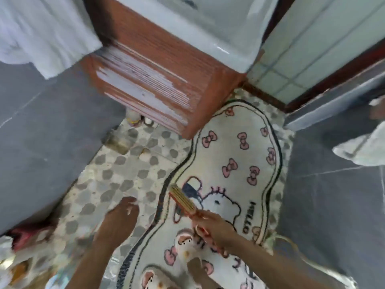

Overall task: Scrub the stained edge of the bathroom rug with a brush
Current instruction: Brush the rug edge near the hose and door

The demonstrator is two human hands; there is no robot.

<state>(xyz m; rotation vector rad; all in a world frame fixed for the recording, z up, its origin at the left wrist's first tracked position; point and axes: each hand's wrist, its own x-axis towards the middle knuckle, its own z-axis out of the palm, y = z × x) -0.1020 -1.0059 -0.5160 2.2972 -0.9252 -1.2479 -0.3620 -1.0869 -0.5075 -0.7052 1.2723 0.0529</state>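
Right hand grips the stiff, likely light brush by its handle over the soft rug; left hand hangs open, empty.

Left hand flat, right hand curled

A brush over the rug, left edge — cabinet behind

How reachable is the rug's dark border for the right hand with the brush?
Probably yes: the right hand holds the brush close to the dark border of the rug, with nothing between them.
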